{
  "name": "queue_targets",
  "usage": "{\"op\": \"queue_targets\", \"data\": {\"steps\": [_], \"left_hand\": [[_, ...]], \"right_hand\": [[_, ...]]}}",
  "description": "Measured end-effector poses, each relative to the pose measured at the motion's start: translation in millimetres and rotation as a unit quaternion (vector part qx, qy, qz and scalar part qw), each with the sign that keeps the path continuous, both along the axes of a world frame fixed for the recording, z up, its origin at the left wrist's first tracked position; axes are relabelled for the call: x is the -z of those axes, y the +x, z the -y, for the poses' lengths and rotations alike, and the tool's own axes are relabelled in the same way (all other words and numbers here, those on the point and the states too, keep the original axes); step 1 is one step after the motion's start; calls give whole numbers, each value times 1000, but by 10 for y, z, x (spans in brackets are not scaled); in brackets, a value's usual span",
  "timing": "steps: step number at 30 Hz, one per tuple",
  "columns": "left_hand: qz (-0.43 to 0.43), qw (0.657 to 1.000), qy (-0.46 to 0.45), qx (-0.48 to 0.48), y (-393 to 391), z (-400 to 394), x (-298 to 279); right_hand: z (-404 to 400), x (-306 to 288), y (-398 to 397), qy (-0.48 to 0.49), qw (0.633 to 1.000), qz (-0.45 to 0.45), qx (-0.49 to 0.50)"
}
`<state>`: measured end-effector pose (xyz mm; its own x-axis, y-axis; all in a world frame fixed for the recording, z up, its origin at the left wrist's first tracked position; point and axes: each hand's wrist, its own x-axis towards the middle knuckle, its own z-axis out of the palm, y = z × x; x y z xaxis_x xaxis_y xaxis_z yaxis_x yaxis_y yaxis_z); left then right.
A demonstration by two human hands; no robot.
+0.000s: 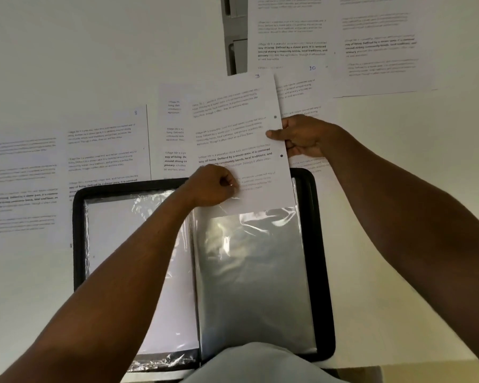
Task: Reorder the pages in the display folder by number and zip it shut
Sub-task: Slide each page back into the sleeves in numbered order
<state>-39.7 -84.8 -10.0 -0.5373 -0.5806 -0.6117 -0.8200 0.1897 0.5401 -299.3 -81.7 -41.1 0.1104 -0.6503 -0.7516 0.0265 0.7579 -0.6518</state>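
White tabletop (pixel 385 217), nearest item: open display folder (pixel 322 272), black-edged, beneath both my forearms. My left hand (pixel 215 186) pinches the clear sleeve (pixel 249 272) mouth; my right hand (pixel 302 138) grips the right edge of the page (pixel 233 139), whose lower end sits in the sleeve. Beyond both hands: loose printed pages (pixel 293 37), spread about.

Display folder (pixel 322 272) lies open on table (pixel 94 45), near edge, centred before the person. Page 3 (pixel 233 128) sits over the folder's far right side, lower end in the right-hand sleeve (pixel 255 272). Right hand (pixel 302 136) on its right edge; left hand (pixel 213 186) at sleeve mouth. Loose pages (pixel 103 150) left of and behind the folder; page 10 (pixel 291 37) far right.
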Motion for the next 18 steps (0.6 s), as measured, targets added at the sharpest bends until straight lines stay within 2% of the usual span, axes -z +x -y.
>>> {"op": "queue_targets", "data": {"steps": [5,10,15,18], "left_hand": [[30,999,-5,20,358,122,5],[17,1000,-19,-1,446,158,25],[-6,1000,-16,-19,418,116,51],[-15,999,-17,-36,442,95,48]], "right_hand": [[-40,16,-30,-5,1000,-11,9],[-44,-38,-6,10,997,1,-79],[1,-57,-58,12,995,8,-97],[10,-92,-139,37,987,11,-159]]}}
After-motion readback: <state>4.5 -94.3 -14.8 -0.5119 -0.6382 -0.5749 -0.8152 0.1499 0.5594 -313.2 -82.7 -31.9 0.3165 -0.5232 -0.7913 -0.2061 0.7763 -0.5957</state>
